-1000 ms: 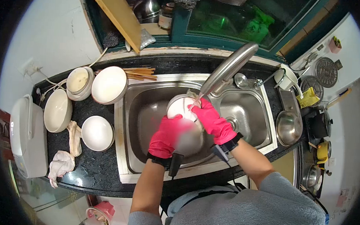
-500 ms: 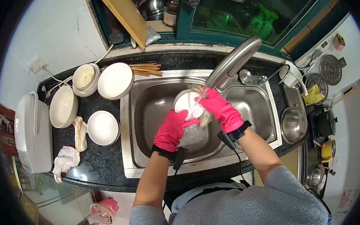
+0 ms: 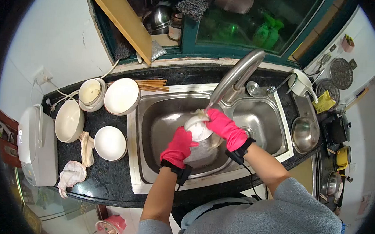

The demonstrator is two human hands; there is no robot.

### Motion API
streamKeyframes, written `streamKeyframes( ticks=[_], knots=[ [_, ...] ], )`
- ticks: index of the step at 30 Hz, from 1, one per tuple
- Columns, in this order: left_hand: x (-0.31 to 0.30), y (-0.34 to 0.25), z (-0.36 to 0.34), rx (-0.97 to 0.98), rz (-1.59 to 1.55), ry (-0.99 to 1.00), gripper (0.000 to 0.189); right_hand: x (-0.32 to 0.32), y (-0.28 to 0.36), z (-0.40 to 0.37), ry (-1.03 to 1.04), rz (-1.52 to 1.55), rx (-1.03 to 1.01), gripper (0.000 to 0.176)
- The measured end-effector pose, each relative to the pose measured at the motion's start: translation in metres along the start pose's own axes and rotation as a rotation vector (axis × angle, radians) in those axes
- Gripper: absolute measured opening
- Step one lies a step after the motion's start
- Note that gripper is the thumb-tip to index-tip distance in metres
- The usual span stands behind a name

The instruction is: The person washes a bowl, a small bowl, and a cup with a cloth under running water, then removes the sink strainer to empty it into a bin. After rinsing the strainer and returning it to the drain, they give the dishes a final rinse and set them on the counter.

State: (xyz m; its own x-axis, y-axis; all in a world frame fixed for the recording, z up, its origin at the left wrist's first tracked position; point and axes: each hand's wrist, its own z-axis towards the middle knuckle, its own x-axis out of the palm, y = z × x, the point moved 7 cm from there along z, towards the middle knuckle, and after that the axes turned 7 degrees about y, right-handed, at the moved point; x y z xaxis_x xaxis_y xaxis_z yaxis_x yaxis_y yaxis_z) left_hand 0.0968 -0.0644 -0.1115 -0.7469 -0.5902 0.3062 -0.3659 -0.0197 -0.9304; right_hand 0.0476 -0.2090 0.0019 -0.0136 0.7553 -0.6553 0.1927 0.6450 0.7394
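Head view, looking down: both hands in pink rubber gloves work over the left basin of a steel sink (image 3: pixel 131 156) set into a dark speckled bench (image 3: pixel 103 178). The left hand (image 3: pixel 178 147) grips the white bowl (image 3: pixel 198 131) from its near-left side, fingers (image 3: pixel 189 139) curled tight round the rim. The right hand (image 3: pixel 223 127) lies over the bowl's far-right side, its fingers (image 3: pixel 212 116) pressed together and pinching a pale cloth (image 3: pixel 197 114) against the bowl's top edge. The bowl is tilted, held above the basin floor, just under the spout end of the curved steel faucet (image 3: pixel 237 75). I cannot tell whether water is running. Each wrist wears a black strap; the left forearm is bare, the right has a grey sleeve pushed up. On the bench left of the sink stand four lots of white crockery: a large bowl (image 3: pixel 121 96) touching the sink's corner, a stack of small bowls (image 3: pixel 91 93) just beside it, a wide bowl (image 3: pixel 69 120) further left, and a smaller bowl (image 3: pixel 110 143) nearer. Wooden chopsticks (image 3: pixel 153 84) lie behind the sink rim. A crumpled rag (image 3: pixel 72 173) lies near the bench's front edge, next to a white rice cooker (image 3: pixel 37 145). Right of the sink sits an empty steel bowl (image 3: pixel 304 133).
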Motion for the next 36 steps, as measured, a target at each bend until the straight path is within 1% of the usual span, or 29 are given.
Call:
streamKeyframes(
  ticks=[2, 3, 5, 6, 7, 8, 9, 10, 11, 12, 13, 14, 15, 16, 17, 18, 19, 20, 21, 23, 24, 26, 27, 29, 30, 31, 33, 34, 36],
  knots=[
    [-0.01, -0.008, 0.002, -0.058, 0.565, -0.313, 0.023, 0.013, 0.005, 0.0, -0.066, -0.11, -0.086, 0.048],
    [-0.017, 0.003, 0.002, -0.054, 0.565, -0.307, 0.023, 0.018, 0.004, -0.001, -0.132, -0.22, -0.171, 0.05],
    [-0.012, -0.006, 0.0, 0.387, 1.117, -0.142, 0.022, 0.021, -0.011, 0.0, -0.218, -0.269, -0.259, 0.047],
    [0.016, -0.042, -0.023, 0.553, 1.467, 0.081, 0.021, 0.024, -0.036, 0.006, -0.19, 0.067, -0.089, 0.048],
    [0.017, -0.032, -0.021, 0.565, 1.468, 0.09, 0.021, 0.035, -0.06, 0.01, -0.159, 0.408, 0.082, 0.049],
    [-0.001, -0.009, -0.015, 0.38, 0.948, 0.061, 0.022, 0.048, -0.075, 0.017, -0.185, 0.637, -0.022, 0.045],
    [-0.009, 0.0, -0.012, 0.188, 0.43, 0.031, 0.023, 0.043, -0.077, 0.015, -0.196, 0.636, -0.022, 0.045],
    [-0.012, 0.016, -0.014, -0.037, 0.065, 0.011, 0.024, 0.041, -0.073, 0.015, -0.131, 0.458, -0.044, 0.044],
    [-0.006, 0.009, -0.009, -0.036, 0.064, 0.015, 0.024, 0.04, -0.068, 0.015, -0.062, 0.28, -0.064, 0.043],
    [-0.009, -0.002, -0.003, -0.071, 0.524, -0.097, 0.025, 0.021, -0.009, 0.001, -0.021, -0.062, -0.219, 0.041],
    [-0.008, -0.015, -0.001, -0.105, 0.982, -0.211, 0.027, 0.016, 0.016, -0.008, -0.022, -0.064, -0.218, 0.041],
    [0.01, -0.041, -0.013, 0.031, 1.109, -0.282, 0.029, 0.014, 0.032, -0.016, -0.082, -0.13, -0.168, 0.039],
    [0.016, -0.054, -0.016, 0.032, 1.11, -0.281, 0.029, 0.012, 0.039, -0.018, -0.143, -0.194, -0.118, 0.038],
    [0.01, -0.054, -0.016, -0.103, 0.757, -0.316, 0.028, 0.027, 0.002, 0.003, -0.1, -0.028, -0.104, 0.04],
    [0.005, -0.046, -0.018, -0.23, 0.4, -0.344, 0.028, 0.04, -0.03, 0.015, -0.1, -0.027, -0.107, 0.04],
    [0.001, -0.043, -0.022, -0.229, 0.401, -0.348, 0.028, 0.049, -0.069, 0.022, -0.151, 0.196, -0.015, 0.043],
    [0.006, -0.043, -0.023, -0.029, 0.376, -0.183, 0.026, 0.053, -0.093, 0.023, -0.198, 0.418, 0.078, 0.047],
    [0.012, -0.043, -0.028, 0.168, 0.348, -0.015, 0.025, 0.036, -0.038, 0.005, -0.057, 0.722, -0.011, 0.044],
    [-0.003, -0.015, -0.018, 0.172, 0.35, -0.018, 0.025, 0.038, -0.045, 0.008, -0.055, 0.721, -0.016, 0.044],
    [-0.033, 0.037, 0.008, 0.34, 0.396, -0.122, 0.022, 0.044, -0.065, 0.012, -0.084, 0.495, -0.019, 0.05],
    [-0.027, 0.018, 0.006, 0.341, 0.395, -0.126, 0.022, 0.038, -0.045, 0.008, -0.081, 0.494, -0.021, 0.05],
    [-0.022, -0.014, 0.002, 0.062, 0.648, -0.263, 0.023, 0.026, 0.029, -0.014, -0.118, -0.199, -0.276, 0.056],
    [-0.01, -0.04, -0.006, 0.061, 0.648, -0.261, 0.023, 0.022, 0.051, -0.023, -0.119, -0.198, -0.274, 0.056],
    [0.02, -0.074, -0.014, 0.127, 0.105, -0.081, 0.024, 0.021, 0.083, -0.036, -0.111, -0.427, -0.291, 0.054],
    [-0.021, -0.01, 0.016, 0.137, 0.296, -0.115, 0.027, 0.023, 0.072, -0.035, -0.197, -0.457, -0.448, 0.046],
    [-0.015, -0.022, 0.012, 0.135, 0.296, -0.112, 0.027, 0.022, 0.058, -0.03, -0.198, -0.456, -0.445, 0.046],
    [0.01, -0.048, 0.002, -0.06, -0.008, 0.025, 0.028, 0.025, 0.022, -0.009, 0.207, 0.539, -0.199, 0.038],
    [0.007, -0.046, 0.0, -0.062, -0.007, 0.024, 0.028, 0.017, 0.016, -0.011, 0.139, 0.421, -0.142, 0.033],
    [-0.004, -0.055, -0.006, 0.001, 0.923, -0.024, 0.037, 0.021, 0.009, -0.01, 0.179, 0.564, -0.12, 0.031]
  ],
)
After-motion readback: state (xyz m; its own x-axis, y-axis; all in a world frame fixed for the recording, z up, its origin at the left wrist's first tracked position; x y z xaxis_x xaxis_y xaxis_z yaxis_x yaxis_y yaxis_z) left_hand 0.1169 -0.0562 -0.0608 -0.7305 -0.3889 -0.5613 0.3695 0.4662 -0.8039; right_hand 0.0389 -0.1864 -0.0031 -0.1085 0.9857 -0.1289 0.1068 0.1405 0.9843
